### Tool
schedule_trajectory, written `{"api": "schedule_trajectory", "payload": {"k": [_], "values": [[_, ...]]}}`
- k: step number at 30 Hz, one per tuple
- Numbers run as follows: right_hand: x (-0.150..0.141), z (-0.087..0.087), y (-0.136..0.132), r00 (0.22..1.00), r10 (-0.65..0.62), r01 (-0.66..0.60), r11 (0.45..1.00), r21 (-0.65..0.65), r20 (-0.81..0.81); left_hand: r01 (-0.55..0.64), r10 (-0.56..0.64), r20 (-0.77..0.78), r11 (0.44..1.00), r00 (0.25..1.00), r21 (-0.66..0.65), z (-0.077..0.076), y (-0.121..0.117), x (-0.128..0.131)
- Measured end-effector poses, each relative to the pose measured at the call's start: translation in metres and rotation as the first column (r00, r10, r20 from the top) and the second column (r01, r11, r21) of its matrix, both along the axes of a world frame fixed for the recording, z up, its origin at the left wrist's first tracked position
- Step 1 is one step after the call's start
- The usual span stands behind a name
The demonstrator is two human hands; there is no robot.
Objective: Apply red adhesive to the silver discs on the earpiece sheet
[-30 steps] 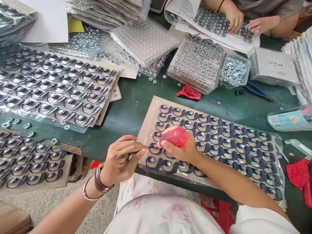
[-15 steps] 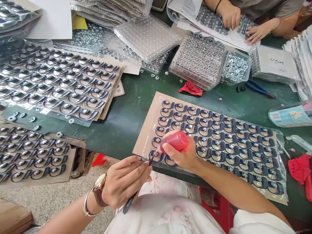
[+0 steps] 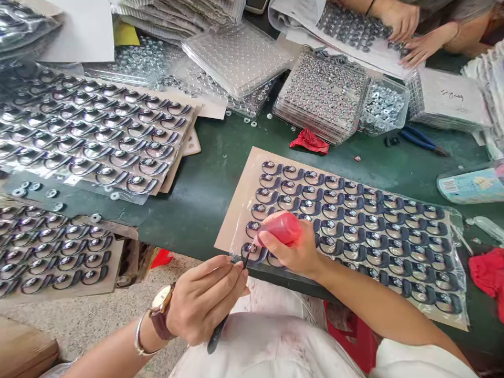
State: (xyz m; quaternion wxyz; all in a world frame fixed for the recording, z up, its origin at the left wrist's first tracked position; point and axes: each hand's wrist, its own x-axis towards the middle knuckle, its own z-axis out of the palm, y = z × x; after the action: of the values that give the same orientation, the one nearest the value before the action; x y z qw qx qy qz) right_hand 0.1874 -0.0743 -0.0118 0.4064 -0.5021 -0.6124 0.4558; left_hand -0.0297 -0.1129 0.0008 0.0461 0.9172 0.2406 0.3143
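My left hand (image 3: 208,299), with a wristwatch above it, is closed around black tweezers (image 3: 217,333). Their tip reaches the bottom-left dark curved piece on a film-covered card (image 3: 232,220). In my right hand (image 3: 293,252) is a small red squeeze bottle (image 3: 281,229), tilted so that its nozzle points down and left at that same piece. Whether nozzle and piece touch, I cannot tell. Rows of these dark curved pieces (image 3: 372,239), each with a shiny round part, cover the card. My right hand and forearm hide some of them.
More cards of curved pieces (image 3: 90,131) lie at left. Behind are stacked clear trays (image 3: 321,94), a tub of metal washers (image 3: 384,107), a red scrap (image 3: 310,140) and blue-handled pliers (image 3: 421,140). Across the table, another person's hands (image 3: 427,47) work over a sheet of dark pieces.
Both my hands stay at the same piece; my left hand and the tweezers have shifted slightly. The other person's upper hand has moved right, closer to their other hand.
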Motion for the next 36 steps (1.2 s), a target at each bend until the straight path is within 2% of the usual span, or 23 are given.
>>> {"api": "schedule_trajectory", "payload": {"k": [5,9,14,20,26,32,36], "values": [[0.001,-0.001,-0.001,0.999,-0.033,0.034,0.999,0.012,-0.040,0.004,-0.004,-0.007,1.000,1.000,-0.001,0.001,0.002,-0.001],[0.004,-0.002,-0.002,0.998,-0.063,0.063,0.998,0.014,-0.006,0.014,-0.013,0.014,1.000,1.000,-0.024,0.000,0.002,-0.003],[0.005,-0.002,-0.002,0.999,-0.049,0.049,0.998,-0.041,0.011,0.016,-0.016,0.008,0.999,1.000,-0.040,0.000,0.002,-0.003],[0.002,-0.001,0.000,1.000,-0.027,0.027,0.999,-0.031,-0.004,0.021,-0.020,0.025,0.998,0.999,-0.053,0.003,0.004,-0.003],[0.005,0.007,0.000,0.996,-0.024,0.027,0.999,-0.041,0.082,0.015,-0.006,0.077,0.994,0.997,-0.110,0.002,0.008,-0.002],[0.006,0.003,-0.002,0.999,-0.043,0.044,0.997,-0.065,0.009,-0.017,0.036,0.132,0.989,0.991,-0.146,0.006,0.015,0.002],[0.006,0.000,-0.004,1.000,-0.010,0.010,0.997,-0.079,0.001,-0.016,0.044,0.143,0.982,0.989,-0.189,0.011,0.018,0.003]]}}
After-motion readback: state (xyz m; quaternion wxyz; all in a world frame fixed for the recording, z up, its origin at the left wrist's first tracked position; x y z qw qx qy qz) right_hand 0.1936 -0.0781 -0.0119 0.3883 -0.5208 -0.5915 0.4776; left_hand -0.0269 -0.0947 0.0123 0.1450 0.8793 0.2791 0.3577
